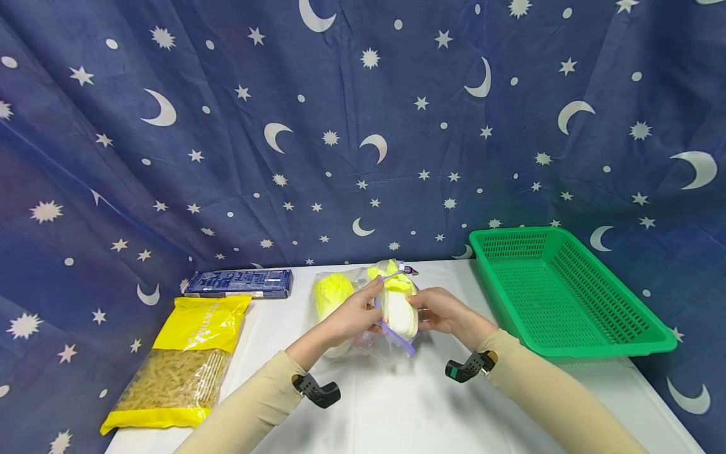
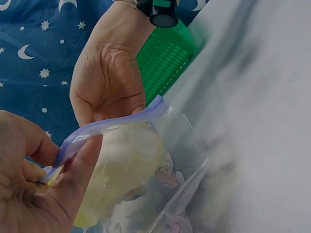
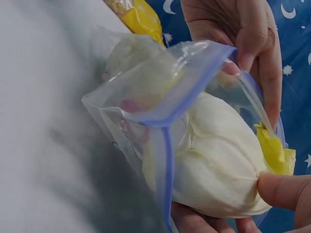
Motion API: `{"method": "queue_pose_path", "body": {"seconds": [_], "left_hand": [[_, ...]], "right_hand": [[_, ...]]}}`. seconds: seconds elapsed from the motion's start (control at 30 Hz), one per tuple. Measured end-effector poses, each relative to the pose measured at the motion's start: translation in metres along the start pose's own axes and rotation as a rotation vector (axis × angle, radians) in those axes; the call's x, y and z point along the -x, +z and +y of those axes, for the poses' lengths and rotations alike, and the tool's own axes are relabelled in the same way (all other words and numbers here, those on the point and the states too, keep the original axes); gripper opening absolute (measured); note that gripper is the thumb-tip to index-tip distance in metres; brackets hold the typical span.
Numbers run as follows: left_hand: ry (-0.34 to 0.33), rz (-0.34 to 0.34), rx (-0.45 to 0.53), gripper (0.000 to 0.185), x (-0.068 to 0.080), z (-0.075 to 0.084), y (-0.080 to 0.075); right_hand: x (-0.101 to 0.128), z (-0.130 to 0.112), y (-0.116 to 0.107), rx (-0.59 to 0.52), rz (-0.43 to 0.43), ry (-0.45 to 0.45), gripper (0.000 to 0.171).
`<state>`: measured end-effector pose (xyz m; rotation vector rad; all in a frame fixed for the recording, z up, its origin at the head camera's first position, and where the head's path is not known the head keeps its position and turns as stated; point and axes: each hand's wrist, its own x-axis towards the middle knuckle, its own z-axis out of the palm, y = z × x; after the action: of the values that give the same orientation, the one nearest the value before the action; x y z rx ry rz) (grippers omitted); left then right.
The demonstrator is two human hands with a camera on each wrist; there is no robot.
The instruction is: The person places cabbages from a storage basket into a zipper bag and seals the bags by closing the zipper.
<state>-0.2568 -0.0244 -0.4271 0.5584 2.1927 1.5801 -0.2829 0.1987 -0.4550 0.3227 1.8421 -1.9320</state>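
Note:
A clear zip bag [image 3: 124,104] with a purple zip strip [image 1: 397,337] lies on the table, its mouth held apart. My left hand [image 1: 353,313] pinches the bag's edge between thumb and fingers. In the right wrist view, my right hand [image 3: 286,194] grips a cream-coloured soft bundle [image 3: 221,145] at the bag's mouth, thumb on top and fingers beneath. A yellow piece [image 3: 277,150] shows at the bundle's end; its exact kind is unclear. Another bundle, bright yellow [image 1: 333,291], shows through the plastic on the left. Printed pictures mark the bag.
A green perforated basket [image 1: 567,350] stands on the right. On the left lies a yellow-topped pasta bag [image 1: 181,353], with a flat blue box [image 1: 241,284] behind it. A small dark purple item [image 1: 411,271] is behind the zip bag. A starry blue curtain [image 1: 340,126] hangs behind.

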Motion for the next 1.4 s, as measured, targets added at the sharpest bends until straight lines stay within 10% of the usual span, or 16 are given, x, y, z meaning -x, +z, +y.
{"method": "queue_pose_path", "body": {"seconds": [1.4], "left_hand": [[-0.019,0.027,0.089,0.074,-0.007,0.003,0.000]], "right_hand": [[0.002,0.015,0.000,0.234,0.016,-0.082,0.039]]}}
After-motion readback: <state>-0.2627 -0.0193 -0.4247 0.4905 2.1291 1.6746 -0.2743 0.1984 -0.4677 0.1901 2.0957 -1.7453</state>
